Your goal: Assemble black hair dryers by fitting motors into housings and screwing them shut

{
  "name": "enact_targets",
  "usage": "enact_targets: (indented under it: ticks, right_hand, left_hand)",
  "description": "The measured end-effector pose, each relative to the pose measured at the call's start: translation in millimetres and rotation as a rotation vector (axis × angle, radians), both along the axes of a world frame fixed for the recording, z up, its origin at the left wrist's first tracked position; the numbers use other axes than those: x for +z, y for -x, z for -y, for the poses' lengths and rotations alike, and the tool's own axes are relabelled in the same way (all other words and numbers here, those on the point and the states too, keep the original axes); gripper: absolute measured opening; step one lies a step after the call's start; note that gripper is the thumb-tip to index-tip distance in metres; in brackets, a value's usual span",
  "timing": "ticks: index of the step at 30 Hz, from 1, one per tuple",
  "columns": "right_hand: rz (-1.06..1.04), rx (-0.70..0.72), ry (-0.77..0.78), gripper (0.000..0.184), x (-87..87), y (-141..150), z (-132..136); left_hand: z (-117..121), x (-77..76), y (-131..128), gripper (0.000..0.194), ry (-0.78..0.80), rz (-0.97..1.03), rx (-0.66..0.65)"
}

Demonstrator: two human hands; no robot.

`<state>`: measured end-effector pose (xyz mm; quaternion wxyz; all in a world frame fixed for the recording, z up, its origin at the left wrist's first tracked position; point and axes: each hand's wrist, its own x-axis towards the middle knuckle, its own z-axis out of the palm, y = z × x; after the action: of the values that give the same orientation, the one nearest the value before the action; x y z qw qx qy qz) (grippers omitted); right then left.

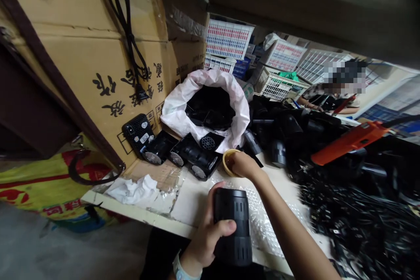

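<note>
My left hand grips a black vented cylindrical housing, perhaps a hair dryer body, upright above a sheet of bubble wrap. My right hand is at the far end of the bubble wrap, holding a tan roll of adhesive tape by its edge. Just behind that roll, several black hair dryers lie in a row on the bench. A white sack with a rolled rim holds more black parts.
A large cardboard box with a black power cord stands at the left. Black dryers and tangled cords heap up at the right, with an orange tool on them. White plastic crates stack behind, and a co-worker sits at the back right.
</note>
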<state>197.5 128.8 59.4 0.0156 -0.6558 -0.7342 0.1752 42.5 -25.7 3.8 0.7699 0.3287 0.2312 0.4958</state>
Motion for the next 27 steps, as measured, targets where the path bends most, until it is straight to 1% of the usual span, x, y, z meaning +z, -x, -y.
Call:
enact_targets:
  ticks: [3,5,7,9,12,14,15,17,20,25,27]
  right_hand:
    - [-0.109,-0.032,-0.054,0.009,6.5,-5.3,6.5]
    - [-0.22,-0.06,-0.115,0.011,14.2,-11.5,17.2]
    - [-0.346,-0.076,-0.16,0.012,23.1,-18.1,35.9]
    - [-0.465,-0.069,-0.169,0.013,30.7,-23.8,61.4]
    - [-0.797,-0.036,-0.115,0.02,34.2,-28.7,100.0]
    - [-1.034,-0.014,-0.069,0.02,30.9,-28.8,117.2]
    - [-1.111,-0.002,-0.057,0.02,28.2,-28.1,122.1]
    - [-1.163,0.023,-0.055,0.019,22.2,-25.9,125.8]
    - [-1.188,0.038,-0.05,0.021,15.5,-22.9,123.6]
    - [-1.223,-0.014,0.005,0.028,10.0,-20.5,121.5]
    - [-1.267,-0.046,0.078,0.033,6.1,-20.8,120.9]
  left_hand:
    - [2.1,2.6,-2.3,0.081,0.068,0.076,0.007]
    - [2.1,3.7,-4.0,0.081,0.123,0.119,0.028]
    - [1.1,3.8,-5.9,0.08,0.171,0.142,0.058]
    - [-0.4,2.7,-7.7,0.079,0.196,0.152,0.095]
    - [-2.2,0.4,-9.5,0.077,0.199,0.149,0.136]
    - [-2.4,-0.5,-9.5,0.078,0.206,0.156,0.122]
    - [-2.3,-0.7,-9.2,0.08,0.213,0.159,0.112]
    - [-1.7,-1.0,-8.4,0.084,0.226,0.165,0.102]
    - [-0.6,-1.6,-7.9,0.087,0.238,0.151,0.111]
    - [0.6,-0.6,-8.1,0.092,0.208,0.146,0.098]
    - [0.8,0.8,-6.4,0.094,0.195,0.148,0.072]
